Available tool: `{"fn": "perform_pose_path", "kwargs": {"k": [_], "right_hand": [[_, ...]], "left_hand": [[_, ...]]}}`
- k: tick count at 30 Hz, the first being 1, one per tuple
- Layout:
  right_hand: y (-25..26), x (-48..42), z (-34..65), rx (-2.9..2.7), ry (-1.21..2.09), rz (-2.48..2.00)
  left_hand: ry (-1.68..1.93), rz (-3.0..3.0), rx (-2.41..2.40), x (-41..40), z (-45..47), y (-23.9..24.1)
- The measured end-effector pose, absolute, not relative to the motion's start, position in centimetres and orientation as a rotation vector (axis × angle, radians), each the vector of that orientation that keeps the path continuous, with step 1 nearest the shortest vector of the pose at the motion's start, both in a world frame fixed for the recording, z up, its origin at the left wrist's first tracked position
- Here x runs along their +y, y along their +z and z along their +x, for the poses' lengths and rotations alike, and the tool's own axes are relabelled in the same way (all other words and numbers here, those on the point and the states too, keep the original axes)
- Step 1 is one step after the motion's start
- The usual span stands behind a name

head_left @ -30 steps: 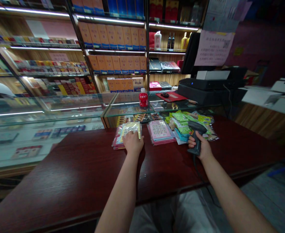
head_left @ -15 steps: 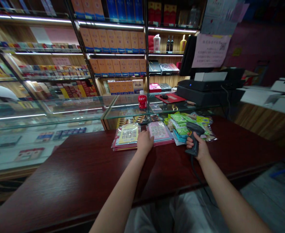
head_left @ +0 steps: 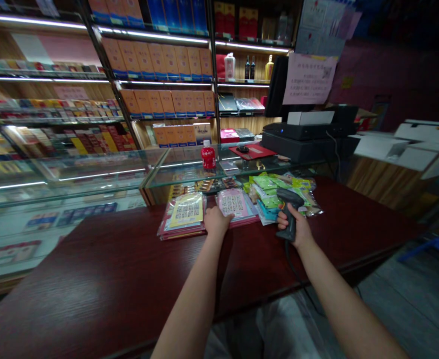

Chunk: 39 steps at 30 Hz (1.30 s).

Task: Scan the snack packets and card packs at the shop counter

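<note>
My left hand (head_left: 216, 221) rests on the near edge of a pink packet stack (head_left: 235, 205), fingers curled onto the top packet. Left of it lies another stack topped by a yellow packet (head_left: 185, 212). My right hand (head_left: 293, 228) is wrapped round the handle of a black barcode scanner (head_left: 289, 204), whose head points toward a heap of green packets (head_left: 275, 192). The scanner's cable runs down off the dark red counter (head_left: 110, 269).
A glass display case (head_left: 92, 174) runs behind the counter with a red bottle (head_left: 208, 156) on top. A black cash register and printer (head_left: 309, 134) stand at the right. Shelves of boxed goods (head_left: 159, 65) fill the back wall.
My left hand moved right from the yellow-topped stack to the pink stack. The right hand kept hold of the scanner. The view shifted slightly to the right.
</note>
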State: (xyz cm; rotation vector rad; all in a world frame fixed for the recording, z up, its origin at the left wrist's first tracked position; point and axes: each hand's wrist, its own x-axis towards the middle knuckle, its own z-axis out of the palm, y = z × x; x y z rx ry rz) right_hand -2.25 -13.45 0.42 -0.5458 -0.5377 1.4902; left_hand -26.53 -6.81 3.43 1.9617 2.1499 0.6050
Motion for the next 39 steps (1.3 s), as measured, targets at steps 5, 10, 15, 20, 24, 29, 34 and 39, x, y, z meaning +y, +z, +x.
{"fn": "perform_pose_path", "kwargs": {"k": [5, 10, 15, 20, 24, 29, 34, 39], "right_hand": [[0.5, -13.5, -2.1, -0.535, 1.49, -0.562], [0.6, -13.6, -2.2, -0.538, 1.486, -0.575], [0.7, -13.7, -2.3, -0.546, 1.463, -0.599], [1.0, -13.9, -2.6, -0.57, 1.416, -0.649], [1.7, -14.2, -3.0, -0.606, 1.379, -0.712], [3.1, -15.9, -4.1, -0.689, 1.333, -0.825], [4.1, -18.7, -6.1, -0.95, 1.236, -1.023], [3.9, -20.2, -7.1, -1.045, 1.229, -1.079]], "left_hand": [[0.834, 1.814, 1.924, -5.2, -27.6, 2.4], [1.082, 1.389, 1.61, -4.3, -27.2, 1.7], [1.158, 0.98, 1.248, -5.2, -26.6, 2.4], [1.139, 0.906, 1.123, -6.2, -26.9, 3.1], [1.224, 1.005, 1.059, -5.9, -26.4, 2.6], [1.489, 1.121, 0.994, -4.7, -25.6, 1.3], [1.604, 1.192, 0.948, -4.0, -25.5, 0.5], [1.625, 1.181, 0.934, -3.6, -25.3, -0.1]]}}
